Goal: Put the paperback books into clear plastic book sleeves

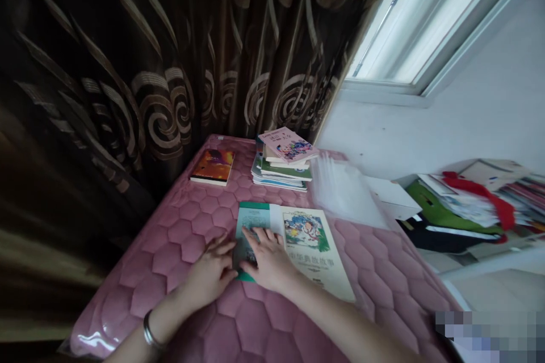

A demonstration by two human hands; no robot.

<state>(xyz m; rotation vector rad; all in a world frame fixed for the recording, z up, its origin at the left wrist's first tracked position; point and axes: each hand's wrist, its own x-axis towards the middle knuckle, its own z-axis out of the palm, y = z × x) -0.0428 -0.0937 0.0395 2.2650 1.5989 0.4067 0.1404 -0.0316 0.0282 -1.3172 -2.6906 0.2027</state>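
Note:
An open book (317,269) lies on the pink padded surface in front of me, its green inner flap folded out to the left and a cream title page with a coloured picture on the right. My right hand (268,255) rests on the green flap (253,215), fingers spread and pointing away from me. At the flap's left edge is my left hand (215,266), its fingers apart and the tips at the edge. A silver bangle (149,329) circles my left wrist. Neither hand grips anything.
A stack of books (283,164) with a pink one on top stands farther back. An orange-covered book (213,167) lies to its left. Clear plastic sheets (347,190) are on the right, beside a shelf of papers and a green bag (443,212). A dark curtain (191,57) hangs behind.

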